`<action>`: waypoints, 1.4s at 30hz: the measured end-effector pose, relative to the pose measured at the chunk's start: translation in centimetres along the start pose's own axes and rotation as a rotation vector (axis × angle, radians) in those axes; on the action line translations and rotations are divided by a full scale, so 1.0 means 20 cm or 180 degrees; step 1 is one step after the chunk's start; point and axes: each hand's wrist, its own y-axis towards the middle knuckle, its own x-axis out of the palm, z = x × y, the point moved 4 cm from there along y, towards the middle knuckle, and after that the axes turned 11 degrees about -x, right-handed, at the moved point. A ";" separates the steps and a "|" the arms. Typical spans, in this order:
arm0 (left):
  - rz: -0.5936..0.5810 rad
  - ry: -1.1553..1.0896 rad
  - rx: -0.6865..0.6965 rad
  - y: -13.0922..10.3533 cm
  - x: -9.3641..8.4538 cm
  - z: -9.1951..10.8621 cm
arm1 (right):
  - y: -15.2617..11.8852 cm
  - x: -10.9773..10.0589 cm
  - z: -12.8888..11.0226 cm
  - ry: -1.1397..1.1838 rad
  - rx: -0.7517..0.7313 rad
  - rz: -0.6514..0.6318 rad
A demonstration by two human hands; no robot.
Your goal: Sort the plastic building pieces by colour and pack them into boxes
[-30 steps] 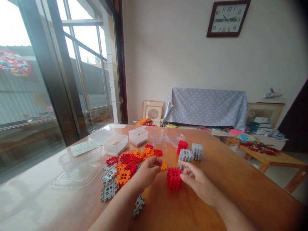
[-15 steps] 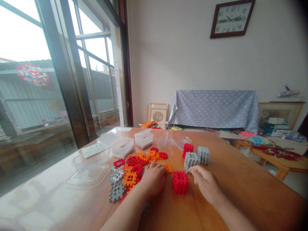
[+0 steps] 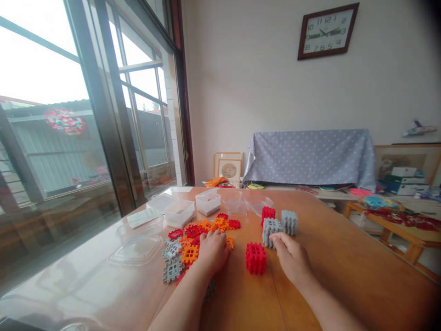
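My left hand point(image 3: 214, 252) rests low over a loose pile of notched plastic building tiles point(image 3: 190, 253) with window-like holes, in red, orange and grey. Its fingers look slightly apart, but the tips are partly hidden among the pieces. By its right side lies an orange tile point(image 3: 230, 243), partly covered by the hand. Thumb and fingertips of my right hand point(image 3: 292, 258) pinch at the front right of a grey tile stack point(image 3: 271, 228). Between my hands stands a red tile stack point(image 3: 256, 258). Behind are another grey stack point(image 3: 289, 222) and a red stack point(image 3: 268, 214).
White plastic boxes point(image 3: 208, 203) and clear containers point(image 3: 235, 205) line the table's far side. A clear lid point(image 3: 136, 250) and a printed paper point(image 3: 143, 217) lie left of the pile. A large window point(image 3: 144, 124) borders the left; a cloth-covered object point(image 3: 310, 156) stands beyond.
My left hand has drawn a little to the left, and the orange tile beside it has shifted left too. My right fingertips have moved slightly up against the grey stack. The view has turned slightly.
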 end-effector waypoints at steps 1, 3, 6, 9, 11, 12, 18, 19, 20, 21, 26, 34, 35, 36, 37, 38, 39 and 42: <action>0.0030 0.0033 0.0015 0.00 0.00 0.01 | 0.00 0.00 0.01 0.0002 -0.0011 0.0046; 0.0066 0.0027 0.0025 -0.01 0.00 0.02 | 0.01 0.00 0.04 -0.0008 -0.0044 0.0108; 0.0049 -0.0177 -0.0072 0.00 -0.01 0.03 | 0.01 0.00 0.04 -0.0049 -0.0139 0.0129; -0.0028 -0.0329 -0.0183 0.01 -0.02 0.02 | 0.01 0.00 0.03 -0.0057 -0.0276 0.0075; -0.0063 -0.0371 -0.0230 0.02 -0.03 0.01 | 0.01 0.00 0.02 -0.0043 -0.0344 0.0043; -0.0078 -0.0394 -0.0246 0.02 -0.04 0.01 | 0.01 0.00 0.02 -0.0037 -0.0359 0.0037; -0.0180 -0.0394 -0.0145 0.03 -0.07 -0.02 | 0.01 0.00 0.02 -0.0060 -0.0384 0.0081; -0.0168 -0.0366 -0.0128 0.04 -0.08 -0.02 | 0.01 0.00 0.02 -0.0058 -0.0398 0.0085; -0.0142 -0.0329 -0.0127 0.04 -0.09 -0.03 | 0.01 0.00 0.02 -0.0055 -0.0406 0.0086; -0.0108 -0.0283 -0.0142 0.03 -0.10 -0.03 | 0.01 0.00 0.02 -0.0053 -0.0404 0.0090; -0.0024 -0.0011 -0.0309 -0.02 -0.08 -0.04 | 0.02 0.01 0.03 -0.0061 -0.0335 0.0139; -0.0121 0.0138 -0.0251 -0.09 -0.03 0.03 | 0.02 0.00 0.03 0.0003 -0.0298 0.0187; -0.0157 0.0108 -0.0197 -0.09 -0.03 0.04 | 0.02 0.00 0.03 0.0019 -0.0299 0.0209; -0.0187 0.0074 -0.0137 -0.09 -0.03 0.04 | 0.02 0.00 0.03 0.0035 -0.0290 0.0233; -0.0217 0.0034 -0.0069 -0.09 -0.03 0.04 | 0.02 0.00 0.03 0.0049 -0.0276 0.0258; -0.0250 -0.0013 0.0006 -0.08 -0.03 0.04 | 0.02 0.00 0.04 0.0059 -0.0259 0.0278; -0.0282 -0.0066 0.0082 -0.08 -0.03 0.04 | 0.02 0.00 0.04 0.0069 -0.0243 0.0291; -0.0364 -0.0259 0.0304 -0.09 -0.03 0.04 | 0.03 0.00 0.04 0.0085 -0.0220 0.0279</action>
